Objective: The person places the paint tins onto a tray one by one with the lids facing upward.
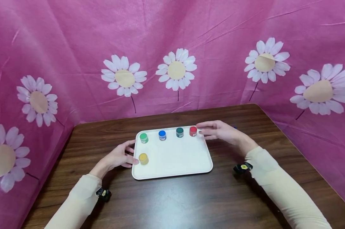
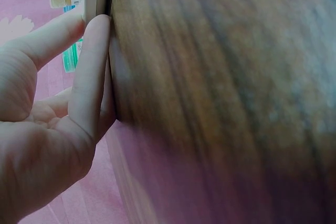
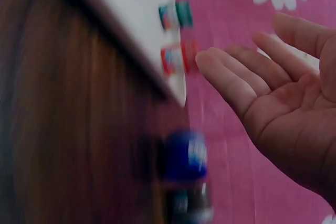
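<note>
A white tray (image 1: pixel 172 159) lies on the wooden table with several small paint jars on it. Along its far side stand a light green jar (image 1: pixel 143 138), a blue jar (image 1: pixel 162 135), a dark green jar (image 1: pixel 180 132) and a red jar (image 1: pixel 193 131). A yellow jar (image 1: pixel 143 158), its label reading "deli", is near the left edge. My left hand (image 1: pixel 120 156) holds that edge, thumb over the rim beside the yellow jar and fingers against the outer side. At the far right corner, my right hand (image 1: pixel 222 132) is spread, fingertips close by the red jar, holding nothing.
Beyond my right hand, a dark blue jar (image 3: pixel 184 156) and a black jar (image 3: pixel 190 203) stand on the table, mostly hidden in the head view. A pink cloth (image 1: pixel 83 63) with white daisies hangs around the table's back and sides.
</note>
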`<state>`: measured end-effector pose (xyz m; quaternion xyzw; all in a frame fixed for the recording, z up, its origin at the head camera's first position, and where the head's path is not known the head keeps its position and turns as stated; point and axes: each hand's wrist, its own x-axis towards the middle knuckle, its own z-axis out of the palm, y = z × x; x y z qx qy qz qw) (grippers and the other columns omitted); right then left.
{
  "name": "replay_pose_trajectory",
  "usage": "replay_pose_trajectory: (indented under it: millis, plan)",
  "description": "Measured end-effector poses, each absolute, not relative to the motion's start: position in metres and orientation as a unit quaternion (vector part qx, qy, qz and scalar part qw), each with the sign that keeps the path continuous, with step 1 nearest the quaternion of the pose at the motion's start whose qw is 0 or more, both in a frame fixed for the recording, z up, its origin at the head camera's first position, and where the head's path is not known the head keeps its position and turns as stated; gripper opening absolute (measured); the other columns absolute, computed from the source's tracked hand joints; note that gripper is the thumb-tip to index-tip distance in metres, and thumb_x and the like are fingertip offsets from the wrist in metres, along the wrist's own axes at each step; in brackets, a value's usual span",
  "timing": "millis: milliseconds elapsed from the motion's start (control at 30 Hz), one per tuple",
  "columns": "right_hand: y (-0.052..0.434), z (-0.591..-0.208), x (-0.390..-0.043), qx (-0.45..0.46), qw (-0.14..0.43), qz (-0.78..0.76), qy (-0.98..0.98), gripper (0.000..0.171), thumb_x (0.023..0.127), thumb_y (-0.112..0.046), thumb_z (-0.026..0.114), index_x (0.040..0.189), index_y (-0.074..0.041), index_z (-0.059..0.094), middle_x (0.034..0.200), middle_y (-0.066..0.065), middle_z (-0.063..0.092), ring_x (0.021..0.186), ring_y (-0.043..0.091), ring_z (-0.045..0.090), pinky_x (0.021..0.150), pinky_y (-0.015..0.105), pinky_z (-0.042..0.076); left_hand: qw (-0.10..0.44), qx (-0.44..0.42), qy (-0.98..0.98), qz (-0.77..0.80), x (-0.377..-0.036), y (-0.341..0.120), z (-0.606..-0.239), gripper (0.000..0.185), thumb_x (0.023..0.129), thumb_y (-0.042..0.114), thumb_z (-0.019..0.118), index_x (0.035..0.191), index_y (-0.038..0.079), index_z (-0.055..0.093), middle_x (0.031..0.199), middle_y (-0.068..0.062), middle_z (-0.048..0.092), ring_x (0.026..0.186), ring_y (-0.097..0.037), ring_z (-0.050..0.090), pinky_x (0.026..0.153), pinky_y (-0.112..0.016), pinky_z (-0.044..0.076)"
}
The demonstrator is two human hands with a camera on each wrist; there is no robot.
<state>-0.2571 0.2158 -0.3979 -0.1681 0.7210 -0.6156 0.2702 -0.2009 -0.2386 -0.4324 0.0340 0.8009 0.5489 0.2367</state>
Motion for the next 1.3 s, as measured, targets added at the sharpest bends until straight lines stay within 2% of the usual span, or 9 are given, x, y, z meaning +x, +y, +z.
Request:
replay_pose_trajectory:
  millis: [200, 400, 500, 833, 1133, 1300]
  plan:
    - [0.253, -0.409, -0.253, -0.143, 0.227, -0.629, 0.729, 0.057, 0.104, -0.011, 0.059, 0.151, 0.010, 0.035, 0.156, 0.030, 0.033, 0.129, 0.046, 0.052, 0.102, 0.054, 0.049, 0.235, 0.030, 0.803, 0.547, -0.201, -0.238, -0.430, 0.101, 0.079, -0.002, 0.084, 0.160, 0.006, 0.024, 0.123, -0.025, 0.044, 0.085, -0.023, 0.065, 0.071, -0.043, 0.062]
    - [0.271, -0.417, -0.250, -0.128, 0.222, -0.609, 0.751, 0.058, 0.105, -0.015, 0.057, 0.152, 0.009, 0.035, 0.146, 0.033, 0.045, 0.118, 0.040, 0.061, 0.095, 0.049, 0.056, 0.238, 0.032, 0.802, 0.547, -0.201, -0.238, -0.431, 0.101, 0.080, -0.002, 0.084, 0.160, 0.007, 0.023, 0.124, -0.025, 0.044, 0.085, -0.023, 0.066, 0.071, -0.042, 0.062]
    - [0.274, -0.420, -0.249, -0.124, 0.227, -0.597, 0.759, 0.057, 0.105, -0.017, 0.057, 0.153, 0.006, 0.036, 0.143, 0.033, 0.049, 0.118, 0.039, 0.062, 0.094, 0.047, 0.057, 0.236, 0.031, 0.803, 0.546, -0.201, -0.238, -0.433, 0.102, 0.080, -0.001, 0.084, 0.160, 0.007, 0.023, 0.124, -0.025, 0.044, 0.085, -0.023, 0.065, 0.070, -0.042, 0.062]
    - [0.272, -0.427, -0.251, -0.122, 0.229, -0.568, 0.781, 0.063, 0.099, -0.008, 0.066, 0.154, 0.002, 0.036, 0.146, 0.032, 0.040, 0.110, 0.030, 0.062, 0.090, 0.042, 0.058, 0.236, 0.031, 0.802, 0.548, -0.200, -0.238, -0.432, 0.101, 0.080, -0.002, 0.084, 0.160, 0.007, 0.024, 0.124, -0.025, 0.043, 0.085, -0.023, 0.065, 0.070, -0.043, 0.062]
    - [0.270, -0.431, -0.252, -0.140, 0.223, -0.506, 0.821, 0.066, 0.093, -0.014, 0.075, 0.151, -0.005, 0.045, 0.147, 0.029, 0.036, 0.120, 0.038, 0.049, 0.086, 0.041, 0.059, 0.238, 0.031, 0.801, 0.549, -0.201, -0.238, -0.432, 0.102, 0.079, -0.001, 0.085, 0.160, 0.006, 0.024, 0.124, -0.026, 0.043, 0.085, -0.023, 0.065, 0.071, -0.043, 0.062]
    - [0.267, -0.434, -0.252, -0.142, 0.250, -0.483, 0.827, 0.060, 0.095, -0.015, 0.073, 0.150, -0.011, 0.049, 0.141, 0.028, 0.038, 0.115, 0.035, 0.053, 0.085, 0.039, 0.060, 0.240, 0.026, 0.801, 0.548, -0.201, -0.239, -0.431, 0.101, 0.079, 0.000, 0.085, 0.160, 0.007, 0.024, 0.124, -0.025, 0.044, 0.086, -0.024, 0.065, 0.071, -0.042, 0.062]
